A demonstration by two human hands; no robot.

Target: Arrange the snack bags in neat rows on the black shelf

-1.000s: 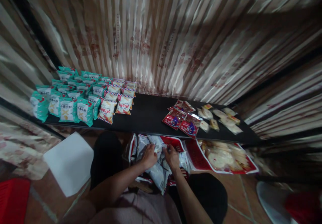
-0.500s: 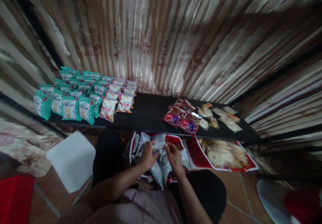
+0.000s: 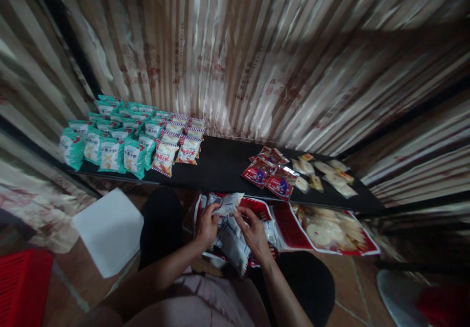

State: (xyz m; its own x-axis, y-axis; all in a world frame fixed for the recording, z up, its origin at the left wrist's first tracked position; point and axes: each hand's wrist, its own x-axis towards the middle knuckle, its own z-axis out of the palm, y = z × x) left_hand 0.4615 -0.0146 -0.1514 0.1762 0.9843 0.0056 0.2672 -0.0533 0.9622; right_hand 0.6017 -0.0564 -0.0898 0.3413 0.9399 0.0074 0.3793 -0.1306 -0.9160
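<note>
My left hand and my right hand both grip a small white snack packet, held just above an opened red-and-white bag full of similar white packets. The bag rests on my lap, below the front edge of a black shelf. Both hands have their fingers pinched on the packet's ends.
On the shelf's left stand rows of teal packets and red-striped white packets. On its right lie red packets and pale wrapped biscuits. A second open bag of biscuits lies to the right. A white sheet and red crate sit on the floor.
Both hands came up out of the bag and lifted one white packet between them. The view shifted slightly to the right.
</note>
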